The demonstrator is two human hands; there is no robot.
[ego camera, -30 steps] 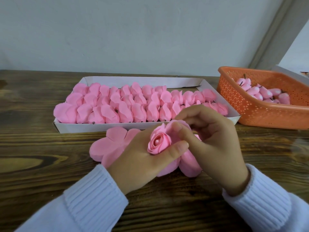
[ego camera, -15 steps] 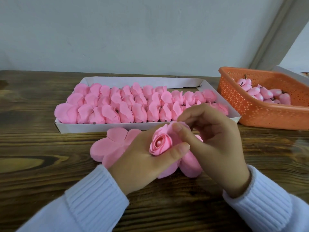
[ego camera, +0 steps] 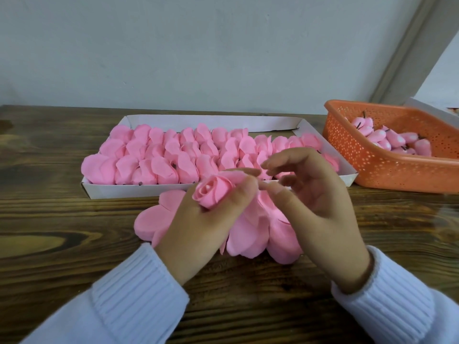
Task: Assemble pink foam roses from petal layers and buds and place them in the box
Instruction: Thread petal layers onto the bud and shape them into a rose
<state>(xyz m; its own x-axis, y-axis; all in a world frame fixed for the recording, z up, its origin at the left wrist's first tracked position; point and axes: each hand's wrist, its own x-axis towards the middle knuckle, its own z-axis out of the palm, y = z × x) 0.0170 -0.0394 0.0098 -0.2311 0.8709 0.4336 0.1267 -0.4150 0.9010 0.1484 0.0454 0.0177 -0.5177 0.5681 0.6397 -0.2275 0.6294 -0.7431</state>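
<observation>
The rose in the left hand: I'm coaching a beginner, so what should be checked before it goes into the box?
1. Left hand grip on rose: fingers curled round it, ok.
2. Right hand: holds nothing, ok.
3. Rose's stem end: hidden in the palm, cannot tell.
4. Free slot in box: rows look full, near right corner hidden, cannot tell.
5. Petal layers on table for the next rose: ok.
6. Buds in basket: ok.
</observation>
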